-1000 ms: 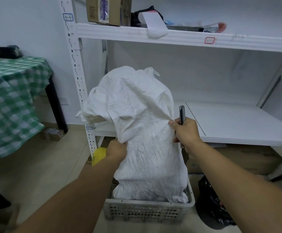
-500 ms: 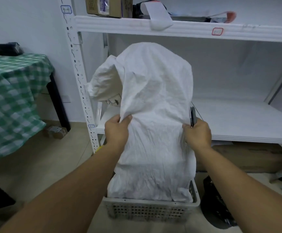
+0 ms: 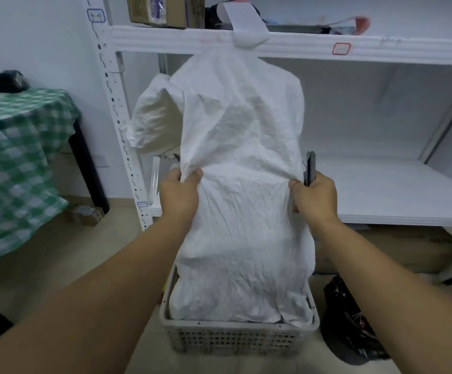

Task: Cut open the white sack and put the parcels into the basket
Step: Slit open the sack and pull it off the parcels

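Observation:
The crumpled white sack point(image 3: 241, 201) stands tall with its lower end inside the grey perforated basket point(image 3: 235, 337) on the floor. My left hand point(image 3: 179, 194) pinches the sack's left side at mid height. My right hand point(image 3: 315, 197) grips the sack's right edge and also holds a dark closed cutter point(image 3: 310, 168) that points upward. The sack's top reaches the upper shelf beam, and a loose corner flops to the left. No parcels are visible; the sack hides the basket's inside.
A white metal shelving rack point(image 3: 381, 190) stands right behind the basket, with cardboard boxes point(image 3: 162, 9) on its top shelf. A table with a green checked cloth point(image 3: 17, 163) is on the left. A black bag point(image 3: 351, 327) lies on the floor right of the basket.
Both hands have pulled the sack upward: its top rose from below the upper shelf to touch the beam. My left hand moved up and inward on the fabric.

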